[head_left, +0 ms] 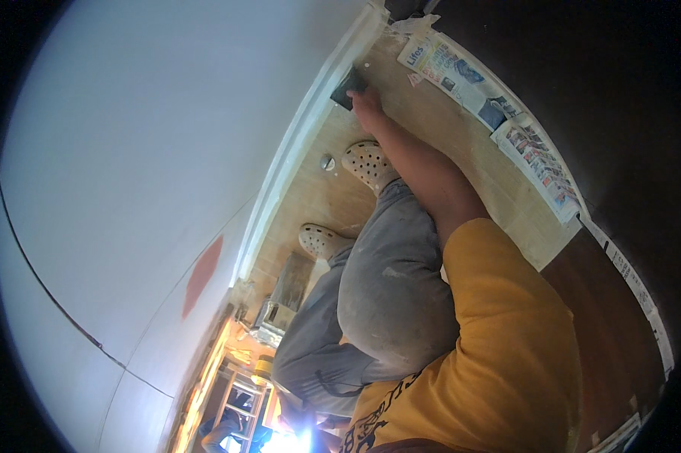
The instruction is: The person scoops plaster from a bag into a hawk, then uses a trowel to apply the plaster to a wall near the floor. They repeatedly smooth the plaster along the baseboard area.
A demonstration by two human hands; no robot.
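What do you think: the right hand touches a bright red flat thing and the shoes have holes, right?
Not quite: the head view shows the right hand touching a dark, nearly black flat thing, not a red one. The shoes do have holes.

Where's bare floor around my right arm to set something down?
The tan floor between your right forearm and the newspaper strips looks bare. It's crowded toward the white wall edging, where your right hand on the dark pad, the round metal piece and your clogs sit.
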